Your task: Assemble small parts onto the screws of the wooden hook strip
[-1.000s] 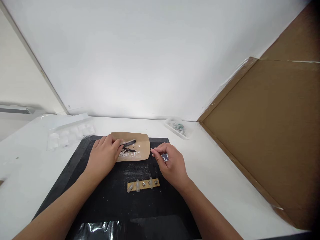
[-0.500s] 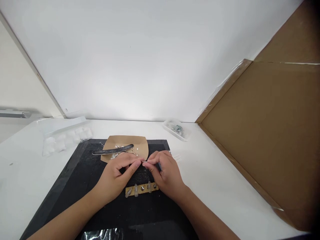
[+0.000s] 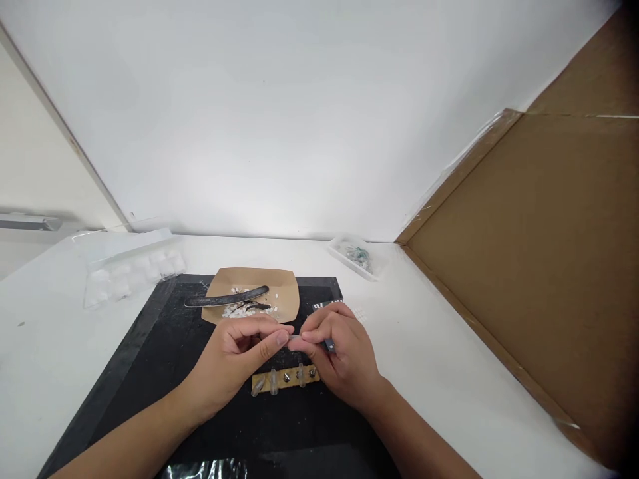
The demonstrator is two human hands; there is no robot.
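Over the black mat, my left hand and my right hand meet with closed fingertips. Pinched between them is a small, pale false nail, mostly covered by the fingers. Just below the hands lies a tan strip stand, which carries several clear false nails and round metal studs. Beyond the left hand sits a brown paper tray with scattered white bits in it. A dark nail file rests across that tray. Partly hidden behind my right hand is a dark patterned card.
A clear compartment box with white contents stands at the back left. At the back right is a small white tray of greenish pieces. The black mat covers the middle of the white table, and a cardboard panel bounds the right side.
Both hands have shifted slightly to the right and down, still pinching the small piece together. More of the paper tray and dark card shows. The view has moved a little.
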